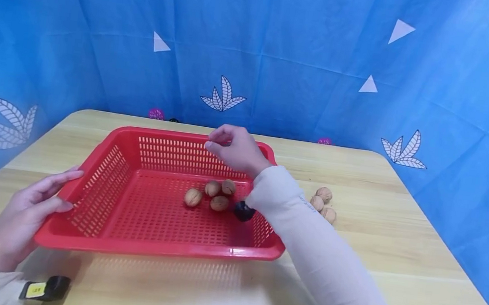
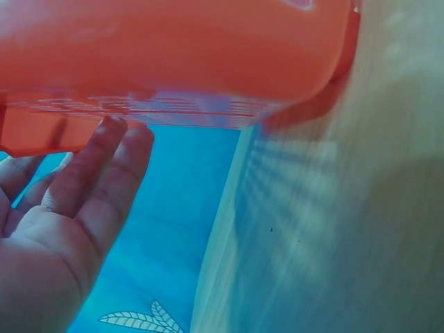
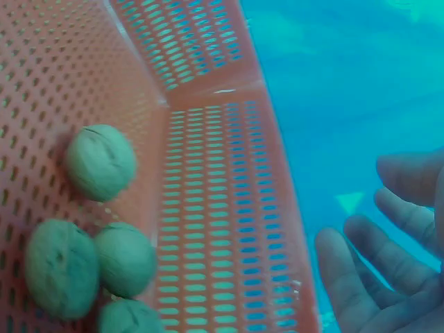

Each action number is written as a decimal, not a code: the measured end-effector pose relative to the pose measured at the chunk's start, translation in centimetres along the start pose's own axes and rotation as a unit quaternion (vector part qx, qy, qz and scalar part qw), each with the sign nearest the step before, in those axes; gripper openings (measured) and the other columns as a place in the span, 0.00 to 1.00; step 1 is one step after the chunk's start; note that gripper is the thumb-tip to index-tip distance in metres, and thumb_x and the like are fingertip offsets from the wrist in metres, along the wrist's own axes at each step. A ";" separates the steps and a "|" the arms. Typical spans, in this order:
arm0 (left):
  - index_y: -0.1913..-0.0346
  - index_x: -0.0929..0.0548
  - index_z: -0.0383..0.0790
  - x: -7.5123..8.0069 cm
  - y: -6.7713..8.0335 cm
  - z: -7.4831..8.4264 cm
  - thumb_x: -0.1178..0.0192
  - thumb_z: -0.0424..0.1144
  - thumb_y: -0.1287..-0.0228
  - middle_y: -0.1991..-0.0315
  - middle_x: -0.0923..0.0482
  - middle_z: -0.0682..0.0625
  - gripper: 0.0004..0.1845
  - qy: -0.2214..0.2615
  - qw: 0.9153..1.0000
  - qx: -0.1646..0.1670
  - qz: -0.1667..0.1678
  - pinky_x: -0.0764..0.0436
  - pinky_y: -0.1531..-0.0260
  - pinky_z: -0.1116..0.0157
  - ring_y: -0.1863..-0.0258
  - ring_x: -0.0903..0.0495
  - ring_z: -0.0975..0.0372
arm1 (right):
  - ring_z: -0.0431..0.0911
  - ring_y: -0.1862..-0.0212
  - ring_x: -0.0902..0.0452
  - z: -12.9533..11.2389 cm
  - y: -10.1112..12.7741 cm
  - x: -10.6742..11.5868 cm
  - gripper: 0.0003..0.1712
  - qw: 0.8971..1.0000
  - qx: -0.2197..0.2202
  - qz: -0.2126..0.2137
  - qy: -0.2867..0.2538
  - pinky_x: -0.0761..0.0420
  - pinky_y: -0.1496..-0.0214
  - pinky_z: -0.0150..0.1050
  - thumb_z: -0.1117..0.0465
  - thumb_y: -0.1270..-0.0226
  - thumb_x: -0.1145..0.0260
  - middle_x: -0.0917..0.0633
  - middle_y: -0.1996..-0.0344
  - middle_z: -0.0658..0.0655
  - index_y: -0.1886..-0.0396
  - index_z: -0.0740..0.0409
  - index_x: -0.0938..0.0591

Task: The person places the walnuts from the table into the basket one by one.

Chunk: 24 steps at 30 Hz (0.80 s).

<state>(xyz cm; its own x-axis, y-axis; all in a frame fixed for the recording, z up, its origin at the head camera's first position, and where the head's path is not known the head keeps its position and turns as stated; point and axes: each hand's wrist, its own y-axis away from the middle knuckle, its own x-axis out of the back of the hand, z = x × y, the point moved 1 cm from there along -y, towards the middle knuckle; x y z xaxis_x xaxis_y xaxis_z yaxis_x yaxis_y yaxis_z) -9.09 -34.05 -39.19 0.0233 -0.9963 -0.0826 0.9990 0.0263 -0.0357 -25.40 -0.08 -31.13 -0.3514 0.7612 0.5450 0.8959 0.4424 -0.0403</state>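
A red plastic basket (image 1: pixel 145 250) with slotted walls is on the wooden table. My left hand (image 1: pixel 23 217) grips its left rim, thumb on the near side and fingers reaching along the outer wall, as the left wrist view also shows. Several walnuts (image 1: pixel 193 197) sit together on the basket floor, toward the right. Above the back right part of the basket is my right hand (image 1: pixel 238 149), fingers loosely bent and nothing held; in the right wrist view the walnuts (image 3: pixel 62 269) lie well apart from its fingers.
To the right of the basket, three walnuts (image 1: pixel 324 195) lie close together on the table (image 1: pixel 397 252). A blue patterned cloth (image 1: pixel 282 65) hangs behind and at both sides. My right sleeve (image 1: pixel 319 248) crosses over the basket's right rim.
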 end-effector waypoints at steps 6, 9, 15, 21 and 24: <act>0.30 0.31 0.57 0.0 0.2 0.0 0.49 0.28 0.29 0.36 0.37 0.58 0.29 -0.004 1.000 0.002 0.007 0.15 0.69 0.59 0.58 0.17 0.67 | 0.53 0.56 0.19 -0.3 1.1 2.6 0.11 0.997 -0.009 0.020 -0.080 0.18 0.52 0.42 0.58 0.31 0.35 0.19 0.55 0.55 0.52 0.56 0.20; 0.30 0.31 0.56 -0.1 0.2 0.2 0.48 0.28 0.29 0.37 0.37 0.57 0.29 -0.007 1.000 0.001 0.008 0.15 0.69 0.59 0.58 0.17 0.66 | 0.56 0.52 0.19 -0.1 1.7 4.4 0.13 0.994 -0.013 0.034 -0.103 0.18 0.50 0.43 0.60 0.30 0.36 0.19 0.53 0.59 0.50 0.59 0.21; 0.30 0.31 0.54 -0.3 -0.1 0.3 0.48 0.28 0.28 0.36 0.37 0.57 0.28 -0.003 1.000 -0.004 0.001 0.15 0.69 0.59 0.58 0.17 0.66 | 0.56 0.50 0.21 1.6 2.9 7.9 0.15 0.991 -0.020 0.079 -0.102 0.18 0.48 0.45 0.59 0.30 0.37 0.21 0.50 0.65 0.48 0.63 0.22; 0.29 0.32 0.55 -0.2 0.1 0.2 0.47 0.28 0.29 0.35 0.38 0.57 0.29 -0.011 1.000 0.000 0.008 0.15 0.69 0.59 0.58 0.17 0.67 | 0.57 0.47 0.22 3.9 4.1 10.2 0.19 0.991 -0.035 0.093 -0.092 0.19 0.47 0.44 0.58 0.29 0.38 0.23 0.48 0.67 0.46 0.66 0.25; 0.29 0.33 0.55 -0.2 0.2 0.2 0.48 0.28 0.29 0.35 0.39 0.57 0.30 -0.011 1.000 0.001 0.008 0.15 0.68 0.59 0.57 0.17 0.67 | 0.59 0.45 0.23 5.1 4.7 11.0 0.19 0.991 -0.042 0.096 -0.081 0.19 0.47 0.43 0.58 0.29 0.39 0.24 0.47 0.68 0.46 0.67 0.26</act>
<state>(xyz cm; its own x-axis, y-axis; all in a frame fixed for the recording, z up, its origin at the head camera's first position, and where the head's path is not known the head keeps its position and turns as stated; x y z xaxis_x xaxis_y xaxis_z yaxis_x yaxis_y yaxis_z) -8.86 -33.90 -39.02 0.0409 -0.9973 -0.0608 0.9985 0.0430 -0.0328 -26.41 12.76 -29.57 -0.2046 0.8967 0.3925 0.9676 0.2459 -0.0575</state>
